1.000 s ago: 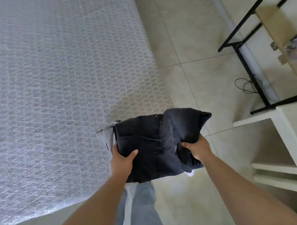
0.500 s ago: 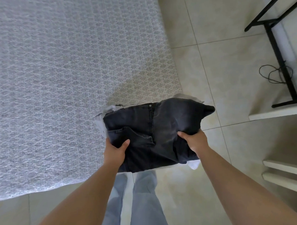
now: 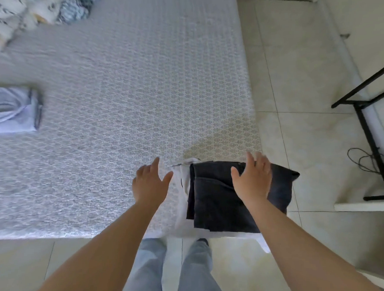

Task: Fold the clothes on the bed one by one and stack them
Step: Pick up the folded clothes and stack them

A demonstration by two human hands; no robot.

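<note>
Pale floor tiles (image 3: 304, 78) are seen right of the textured white bed (image 3: 119, 104). Folded dark jeans (image 3: 222, 199), long axis toward the far end, lie at the bed's near-right corner under the spread, empty right hand (image 3: 252, 180). Just left, the left hand (image 3: 149, 183) is spread, holding nothing.

no legible text, labels, brand marks or numbers anywhere in view, folded dark jeans (image 3: 222, 201) show no readable tag, bed cover (image 3: 119, 104) carries a woven pattern only, no lettering
</note>
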